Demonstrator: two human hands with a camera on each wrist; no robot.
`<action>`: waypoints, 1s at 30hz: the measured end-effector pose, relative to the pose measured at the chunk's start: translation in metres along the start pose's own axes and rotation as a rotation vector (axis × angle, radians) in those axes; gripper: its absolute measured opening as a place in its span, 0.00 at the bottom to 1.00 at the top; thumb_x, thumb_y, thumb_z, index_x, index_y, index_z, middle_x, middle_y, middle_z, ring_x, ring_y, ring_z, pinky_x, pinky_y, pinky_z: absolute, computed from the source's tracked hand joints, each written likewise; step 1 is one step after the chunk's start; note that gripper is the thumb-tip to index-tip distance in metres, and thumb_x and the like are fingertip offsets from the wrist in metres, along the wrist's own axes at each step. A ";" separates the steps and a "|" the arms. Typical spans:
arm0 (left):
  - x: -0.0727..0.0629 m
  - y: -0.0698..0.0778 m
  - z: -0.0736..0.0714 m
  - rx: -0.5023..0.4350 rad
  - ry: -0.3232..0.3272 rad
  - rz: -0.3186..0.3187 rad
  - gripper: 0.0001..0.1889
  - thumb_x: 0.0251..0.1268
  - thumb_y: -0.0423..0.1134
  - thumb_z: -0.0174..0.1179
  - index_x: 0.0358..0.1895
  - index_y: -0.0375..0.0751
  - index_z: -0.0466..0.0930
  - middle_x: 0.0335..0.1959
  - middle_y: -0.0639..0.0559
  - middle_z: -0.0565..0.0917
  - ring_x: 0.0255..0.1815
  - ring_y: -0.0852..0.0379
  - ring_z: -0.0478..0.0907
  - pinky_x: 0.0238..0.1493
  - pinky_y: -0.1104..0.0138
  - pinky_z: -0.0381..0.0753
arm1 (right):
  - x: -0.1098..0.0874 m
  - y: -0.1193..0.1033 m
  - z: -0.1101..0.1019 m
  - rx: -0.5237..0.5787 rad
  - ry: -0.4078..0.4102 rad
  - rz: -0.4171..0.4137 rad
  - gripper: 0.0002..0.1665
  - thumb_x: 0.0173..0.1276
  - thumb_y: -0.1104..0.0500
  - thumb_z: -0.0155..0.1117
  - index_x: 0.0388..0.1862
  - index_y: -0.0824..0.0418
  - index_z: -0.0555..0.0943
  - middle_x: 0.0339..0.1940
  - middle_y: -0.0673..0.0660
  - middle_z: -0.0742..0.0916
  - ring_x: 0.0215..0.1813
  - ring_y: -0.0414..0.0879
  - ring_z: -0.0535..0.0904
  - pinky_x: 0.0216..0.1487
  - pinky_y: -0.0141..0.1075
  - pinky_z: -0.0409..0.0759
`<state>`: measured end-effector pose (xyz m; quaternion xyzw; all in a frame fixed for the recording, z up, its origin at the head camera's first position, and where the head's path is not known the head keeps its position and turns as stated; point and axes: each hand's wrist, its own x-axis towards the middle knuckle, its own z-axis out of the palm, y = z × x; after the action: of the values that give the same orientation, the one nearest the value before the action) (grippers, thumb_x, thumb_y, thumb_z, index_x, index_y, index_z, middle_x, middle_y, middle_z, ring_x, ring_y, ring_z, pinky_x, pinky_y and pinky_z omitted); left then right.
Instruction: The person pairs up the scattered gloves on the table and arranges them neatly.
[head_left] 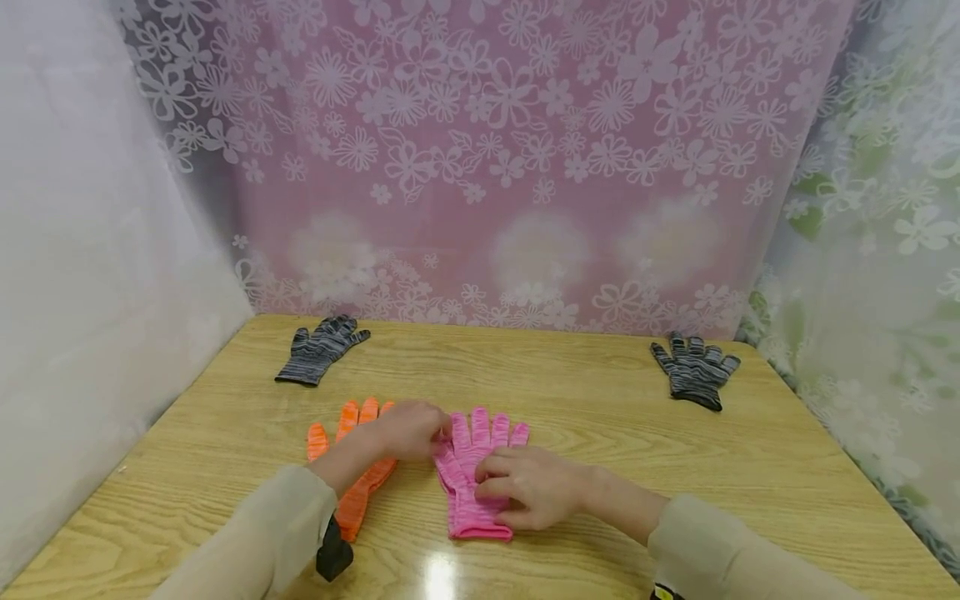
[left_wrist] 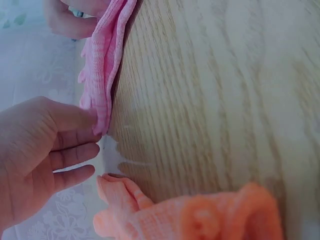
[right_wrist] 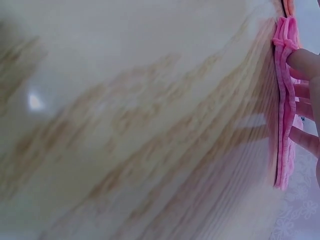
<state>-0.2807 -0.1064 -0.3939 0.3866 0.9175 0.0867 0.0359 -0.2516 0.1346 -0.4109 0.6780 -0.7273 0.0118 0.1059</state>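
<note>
A pink knit glove lies flat on the wooden table, its fingers pointing away from me and its cuff toward me. My left hand pinches the edge of the pink glove near its thumb, between thumb and forefinger, as the left wrist view shows. On the glove's right half rests my right hand, its fingers spread and touching the fabric. In the right wrist view the layered side of the pink glove shows beside the fingertips. An orange glove lies to the left, partly hidden under my left forearm.
Toward the back of the wooden table lie two dark grey striped gloves, one grey glove at left and another grey glove at right. A pink flowered curtain hangs behind the table, with pale sheets at both sides.
</note>
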 end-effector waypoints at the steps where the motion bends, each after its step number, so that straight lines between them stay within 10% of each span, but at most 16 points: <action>1: 0.000 0.000 0.000 -0.019 -0.009 -0.017 0.03 0.55 0.33 0.61 0.32 0.45 0.82 0.28 0.57 0.80 0.29 0.62 0.74 0.33 0.68 0.73 | 0.000 0.000 0.000 -0.001 0.003 -0.006 0.16 0.64 0.48 0.58 0.46 0.54 0.80 0.47 0.50 0.79 0.52 0.41 0.73 0.56 0.31 0.68; 7: 0.001 0.002 -0.003 -0.052 0.008 -0.002 0.09 0.56 0.24 0.53 0.28 0.43 0.77 0.25 0.56 0.74 0.26 0.60 0.69 0.30 0.68 0.70 | -0.001 0.001 0.003 0.003 0.004 -0.008 0.16 0.64 0.49 0.58 0.47 0.54 0.80 0.48 0.50 0.79 0.52 0.41 0.73 0.56 0.31 0.68; 14: 0.004 0.000 0.006 0.246 0.077 0.217 0.07 0.60 0.28 0.55 0.26 0.43 0.71 0.22 0.56 0.68 0.21 0.61 0.62 0.26 0.69 0.65 | -0.001 0.002 0.005 -0.013 0.014 -0.018 0.15 0.63 0.49 0.59 0.46 0.53 0.80 0.48 0.50 0.79 0.52 0.41 0.73 0.56 0.31 0.68; 20: 0.003 0.001 0.011 0.344 0.064 0.240 0.06 0.58 0.30 0.57 0.27 0.45 0.74 0.25 0.57 0.70 0.23 0.61 0.66 0.32 0.64 0.71 | -0.001 0.001 0.005 -0.012 0.005 -0.007 0.16 0.63 0.48 0.59 0.47 0.53 0.80 0.48 0.50 0.79 0.53 0.41 0.73 0.56 0.31 0.68; 30: -0.011 0.021 0.000 0.291 0.093 0.415 0.01 0.54 0.39 0.63 0.29 0.51 0.81 0.29 0.61 0.76 0.33 0.63 0.72 0.36 0.69 0.69 | -0.002 0.002 0.004 0.002 -0.009 0.007 0.16 0.65 0.48 0.58 0.47 0.53 0.80 0.48 0.50 0.79 0.53 0.41 0.72 0.56 0.31 0.68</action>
<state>-0.2584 -0.0999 -0.3899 0.5633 0.8220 -0.0231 -0.0808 -0.2539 0.1358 -0.4152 0.6758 -0.7300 0.0099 0.1018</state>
